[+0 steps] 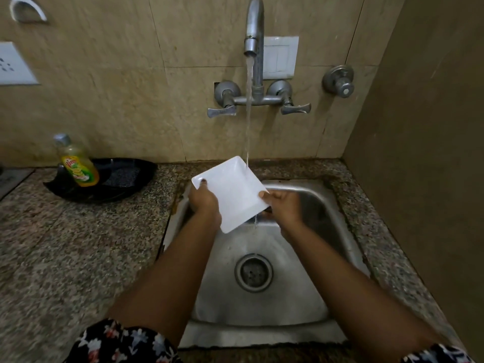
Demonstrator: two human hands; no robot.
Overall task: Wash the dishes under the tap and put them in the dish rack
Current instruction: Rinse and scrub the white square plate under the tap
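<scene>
A white square plate [233,192] is held tilted over the steel sink [337,231]. My left hand [205,203] grips its left edge, thumb on top. My right hand [284,205] grips its right corner. Water runs from the wall tap [254,35] in a thin stream onto the plate's far right edge and drips off the lower edge into the basin. No dish rack is in view.
A black dish [125,179] sits on the granite counter [78,244] left of the sink, with a yellow dish-soap bottle [78,166] standing in it. The sink drain [253,272] lies below the plate. A brown wall [419,153] closes the right side.
</scene>
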